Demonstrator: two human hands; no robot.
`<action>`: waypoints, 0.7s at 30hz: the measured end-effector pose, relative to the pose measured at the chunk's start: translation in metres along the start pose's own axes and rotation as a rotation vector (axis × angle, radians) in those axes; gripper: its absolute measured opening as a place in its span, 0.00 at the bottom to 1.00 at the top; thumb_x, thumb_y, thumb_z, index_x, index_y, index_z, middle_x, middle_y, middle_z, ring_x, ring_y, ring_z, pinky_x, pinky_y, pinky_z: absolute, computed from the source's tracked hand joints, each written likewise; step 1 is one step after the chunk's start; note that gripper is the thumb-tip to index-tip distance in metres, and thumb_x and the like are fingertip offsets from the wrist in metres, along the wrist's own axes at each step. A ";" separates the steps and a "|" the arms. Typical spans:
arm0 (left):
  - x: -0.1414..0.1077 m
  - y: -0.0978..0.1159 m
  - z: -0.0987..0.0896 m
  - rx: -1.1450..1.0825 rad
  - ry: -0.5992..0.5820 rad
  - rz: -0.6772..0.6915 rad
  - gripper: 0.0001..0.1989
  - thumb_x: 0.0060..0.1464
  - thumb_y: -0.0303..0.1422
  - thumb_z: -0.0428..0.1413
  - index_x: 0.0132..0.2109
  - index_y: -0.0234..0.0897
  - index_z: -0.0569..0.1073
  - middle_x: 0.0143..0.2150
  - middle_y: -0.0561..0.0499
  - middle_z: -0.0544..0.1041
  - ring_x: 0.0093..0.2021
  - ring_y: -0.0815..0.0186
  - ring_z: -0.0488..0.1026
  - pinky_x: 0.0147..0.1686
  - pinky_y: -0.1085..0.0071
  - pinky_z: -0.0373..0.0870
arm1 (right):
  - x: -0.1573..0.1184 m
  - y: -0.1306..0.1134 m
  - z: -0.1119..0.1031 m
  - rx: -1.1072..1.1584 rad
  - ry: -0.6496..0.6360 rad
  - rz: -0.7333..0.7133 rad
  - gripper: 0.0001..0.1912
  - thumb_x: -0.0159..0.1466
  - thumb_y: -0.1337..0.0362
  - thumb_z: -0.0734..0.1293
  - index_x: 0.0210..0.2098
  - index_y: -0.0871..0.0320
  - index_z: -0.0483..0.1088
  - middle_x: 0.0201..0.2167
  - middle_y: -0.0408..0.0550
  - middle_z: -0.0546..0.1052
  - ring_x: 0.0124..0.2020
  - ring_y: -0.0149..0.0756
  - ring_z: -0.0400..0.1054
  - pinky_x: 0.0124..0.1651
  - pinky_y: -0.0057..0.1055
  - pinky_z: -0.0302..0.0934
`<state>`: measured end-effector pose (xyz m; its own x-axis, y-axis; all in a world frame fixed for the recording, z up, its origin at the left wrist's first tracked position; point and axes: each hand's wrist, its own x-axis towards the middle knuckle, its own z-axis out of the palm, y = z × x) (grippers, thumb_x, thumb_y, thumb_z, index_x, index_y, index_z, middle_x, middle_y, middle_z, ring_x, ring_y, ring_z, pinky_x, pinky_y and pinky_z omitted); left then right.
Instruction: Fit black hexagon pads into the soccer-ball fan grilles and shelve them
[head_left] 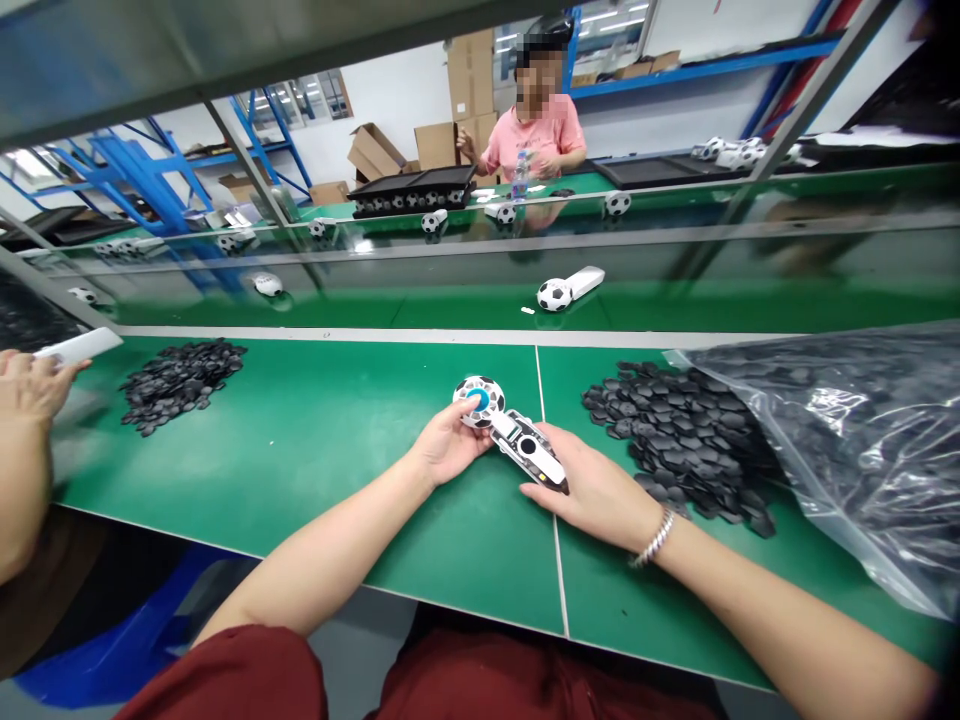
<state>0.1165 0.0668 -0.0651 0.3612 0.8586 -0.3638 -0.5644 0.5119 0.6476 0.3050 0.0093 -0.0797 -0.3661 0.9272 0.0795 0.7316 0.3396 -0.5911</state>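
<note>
Both my hands hold one soccer-ball-headed handheld device (527, 446) above the green bench. My left hand (448, 442) grips its round black-and-white head, the thumb resting on the blue centre and the fingers partly hidden behind it. Around the handle's lower end, my right hand (592, 487) is closed, thumb on the near side. The handle faces up and shows a dark circular part and what look like inner components. To the right of my right hand lies a heap of small black flat pieces (686, 430).
A clear plastic bag (847, 430) of black pieces covers the bench's right. Another black heap (180, 385) lies left, near a co-worker's hand (34, 385) holding a white part. Beyond the pale ledge, similar devices (556, 294) lie on a green surface. A person in pink (536, 135) sits opposite.
</note>
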 end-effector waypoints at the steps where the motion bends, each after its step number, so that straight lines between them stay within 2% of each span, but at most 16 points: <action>1: 0.000 0.000 0.000 -0.002 -0.001 0.004 0.04 0.48 0.28 0.57 0.32 0.31 0.71 0.27 0.49 0.74 0.23 0.70 0.68 0.26 0.74 0.67 | 0.000 0.000 0.000 0.001 0.008 -0.005 0.33 0.57 0.54 0.63 0.58 0.61 0.53 0.55 0.57 0.64 0.54 0.46 0.61 0.53 0.44 0.60; 10: -0.001 -0.001 0.000 -0.011 0.007 0.019 0.04 0.47 0.28 0.58 0.31 0.31 0.71 0.26 0.49 0.73 0.24 0.70 0.68 0.25 0.74 0.66 | -0.001 -0.002 -0.001 0.065 0.029 -0.058 0.29 0.57 0.60 0.63 0.56 0.60 0.54 0.52 0.57 0.67 0.51 0.45 0.63 0.52 0.44 0.60; 14: -0.001 -0.002 0.001 -0.012 -0.015 0.030 0.06 0.47 0.30 0.58 0.32 0.31 0.70 0.25 0.50 0.71 0.23 0.70 0.67 0.27 0.74 0.66 | -0.001 -0.004 -0.008 0.156 0.030 -0.024 0.27 0.55 0.61 0.64 0.54 0.58 0.57 0.49 0.54 0.68 0.49 0.44 0.64 0.50 0.43 0.60; 18: -0.002 0.001 0.001 -0.057 -0.064 0.017 0.13 0.53 0.40 0.54 0.36 0.32 0.70 0.30 0.48 0.72 0.24 0.69 0.67 0.25 0.73 0.64 | 0.012 -0.010 -0.029 0.360 -0.076 0.119 0.23 0.55 0.57 0.65 0.48 0.60 0.62 0.39 0.50 0.73 0.37 0.39 0.68 0.39 0.36 0.64; 21: -0.002 0.003 0.000 -0.064 -0.076 -0.005 0.15 0.56 0.42 0.49 0.42 0.34 0.68 0.36 0.47 0.73 0.24 0.71 0.66 0.24 0.73 0.63 | 0.042 -0.012 -0.046 0.498 -0.048 0.241 0.23 0.55 0.54 0.65 0.45 0.61 0.63 0.33 0.48 0.73 0.29 0.33 0.66 0.26 0.28 0.60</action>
<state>0.1140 0.0660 -0.0626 0.4181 0.8525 -0.3137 -0.6076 0.5192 0.6010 0.3073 0.0517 -0.0328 -0.2558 0.9573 -0.1348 0.4419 -0.0082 -0.8970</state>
